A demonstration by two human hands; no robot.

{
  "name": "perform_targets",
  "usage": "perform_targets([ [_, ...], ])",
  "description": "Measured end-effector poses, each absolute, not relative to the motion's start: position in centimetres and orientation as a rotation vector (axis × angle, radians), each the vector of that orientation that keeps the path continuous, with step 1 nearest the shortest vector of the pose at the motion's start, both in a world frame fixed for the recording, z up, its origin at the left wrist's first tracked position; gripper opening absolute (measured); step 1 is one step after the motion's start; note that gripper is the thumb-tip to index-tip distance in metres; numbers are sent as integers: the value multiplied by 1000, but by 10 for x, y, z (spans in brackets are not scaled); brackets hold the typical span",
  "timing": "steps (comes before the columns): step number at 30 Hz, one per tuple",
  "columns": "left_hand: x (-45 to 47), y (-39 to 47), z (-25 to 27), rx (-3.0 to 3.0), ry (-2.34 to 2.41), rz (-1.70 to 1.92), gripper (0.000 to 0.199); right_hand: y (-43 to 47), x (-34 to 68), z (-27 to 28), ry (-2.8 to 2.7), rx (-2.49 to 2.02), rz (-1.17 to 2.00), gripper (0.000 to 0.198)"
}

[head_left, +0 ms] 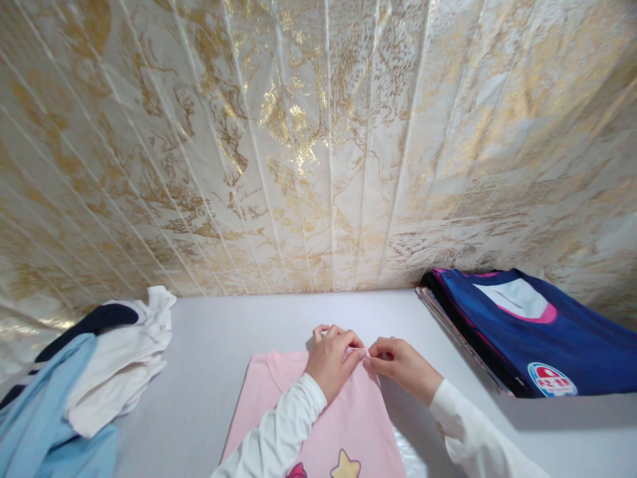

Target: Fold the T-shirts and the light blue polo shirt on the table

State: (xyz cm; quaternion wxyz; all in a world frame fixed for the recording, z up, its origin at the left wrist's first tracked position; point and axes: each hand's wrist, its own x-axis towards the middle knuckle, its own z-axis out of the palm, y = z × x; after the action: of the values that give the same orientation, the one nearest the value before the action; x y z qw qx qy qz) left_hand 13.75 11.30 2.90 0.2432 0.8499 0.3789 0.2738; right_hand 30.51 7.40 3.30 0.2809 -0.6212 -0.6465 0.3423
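A pink T-shirt (365, 418) with a yellow star print lies folded on the table in front of me, its collar end pointing away. My left hand (332, 358) rests over the shirt's far edge, thumb and fingers pinching the cloth near the neckline. Close by on its right, my right hand (401, 365) pinches the same edge near the far right corner between thumb and fingertips. A small fold of pink fabric stands raised between the two hands. The shirt's near end runs out of view, and my left sleeve hides part of its middle.
At the right stands a stack of folded clothes, topped by a navy shirt (502, 338) with a round badge. Loose white garments (124, 372) and a light blue one (44, 411) lie heaped at the left. A gold-patterned curtain (298, 166) hangs behind the pale table (199, 372).
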Motion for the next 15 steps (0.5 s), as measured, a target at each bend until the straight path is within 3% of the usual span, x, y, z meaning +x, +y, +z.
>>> perform_targets([
  [10,136,115,28,2324,1042,702,12,77,307,18,-1624,-1548,997,16],
  [15,137,116,25,2387,1019,719,4,73,303,24,-1727,-1702,791,23],
])
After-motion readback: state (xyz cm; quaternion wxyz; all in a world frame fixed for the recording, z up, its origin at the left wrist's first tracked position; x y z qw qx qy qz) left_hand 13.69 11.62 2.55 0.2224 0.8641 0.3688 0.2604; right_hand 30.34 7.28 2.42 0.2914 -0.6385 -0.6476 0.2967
